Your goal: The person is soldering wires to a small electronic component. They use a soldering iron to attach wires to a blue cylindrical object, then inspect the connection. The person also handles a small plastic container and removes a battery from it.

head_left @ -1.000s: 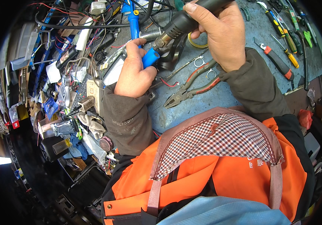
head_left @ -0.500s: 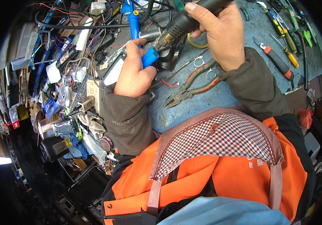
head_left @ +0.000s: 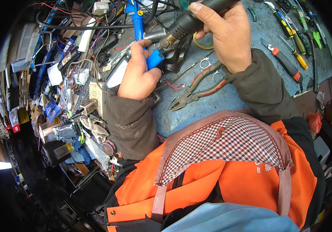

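My left hand (head_left: 139, 71) is closed around a short blue cylinder (head_left: 155, 59) near the middle of the bench. In my right hand (head_left: 231, 38) is a black cylindrical tool (head_left: 185, 24), gripped with my thumb on its upper side and slanting down to the left. Its metal nozzle (head_left: 168, 40) sits at the upper end of the blue cylinder; whether they touch is hard to tell. Red-handled pliers (head_left: 189, 94) lie below both hands, beside two white rings (head_left: 205, 62). A yellow roll (head_left: 200, 44) and a black curved piece (head_left: 177, 62) are partly hidden behind the tool.
The blue bench (head_left: 197, 120) holds screwdrivers (head_left: 301, 60) and a red-black cutter (head_left: 289, 67) on the right. Dense clutter of cables, wrenches, plastic pieces and gloves (head_left: 94, 127) covers the left side. An upright blue rod (head_left: 138, 25) and black cables (head_left: 81, 27) are at the back.
The black tool's nozzle has shifted very slightly at the top of the blue cylinder. Both hands hold the same things in nearly the same places.
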The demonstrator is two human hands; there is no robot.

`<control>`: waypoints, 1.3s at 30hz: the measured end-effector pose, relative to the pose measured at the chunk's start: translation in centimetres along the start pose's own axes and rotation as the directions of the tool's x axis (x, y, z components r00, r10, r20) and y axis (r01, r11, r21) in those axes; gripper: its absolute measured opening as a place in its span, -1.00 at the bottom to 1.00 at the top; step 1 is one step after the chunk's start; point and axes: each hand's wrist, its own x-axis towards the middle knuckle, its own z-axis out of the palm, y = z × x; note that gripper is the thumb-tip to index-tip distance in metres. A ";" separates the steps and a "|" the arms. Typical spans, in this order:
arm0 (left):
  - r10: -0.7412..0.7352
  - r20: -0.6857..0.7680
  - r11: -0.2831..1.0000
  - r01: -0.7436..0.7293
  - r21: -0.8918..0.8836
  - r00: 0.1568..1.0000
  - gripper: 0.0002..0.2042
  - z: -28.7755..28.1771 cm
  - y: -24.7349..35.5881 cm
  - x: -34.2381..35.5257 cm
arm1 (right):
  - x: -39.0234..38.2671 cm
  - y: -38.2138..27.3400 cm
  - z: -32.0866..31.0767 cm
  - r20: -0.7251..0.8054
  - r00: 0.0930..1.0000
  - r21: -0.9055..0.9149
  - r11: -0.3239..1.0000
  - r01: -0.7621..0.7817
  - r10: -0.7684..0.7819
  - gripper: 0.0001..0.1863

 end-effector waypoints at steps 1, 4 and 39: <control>-0.001 0.000 1.000 0.001 0.001 1.000 -0.32 0.0 0.0 0.0 | -0.1 -0.3 0.1 0.003 1.000 -0.005 1.000 -0.009 0.009 -0.73; -0.002 0.001 1.000 0.002 0.004 1.000 -0.32 -0.1 0.0 0.0 | 0.0 -0.4 -0.3 0.016 0.999 -0.003 0.999 -0.050 0.050 -0.73; -0.006 0.003 1.000 0.006 0.020 1.000 -0.31 -0.2 -0.1 0.0 | 0.1 -0.5 -0.2 0.002 0.996 0.016 0.996 -0.090 0.090 -0.75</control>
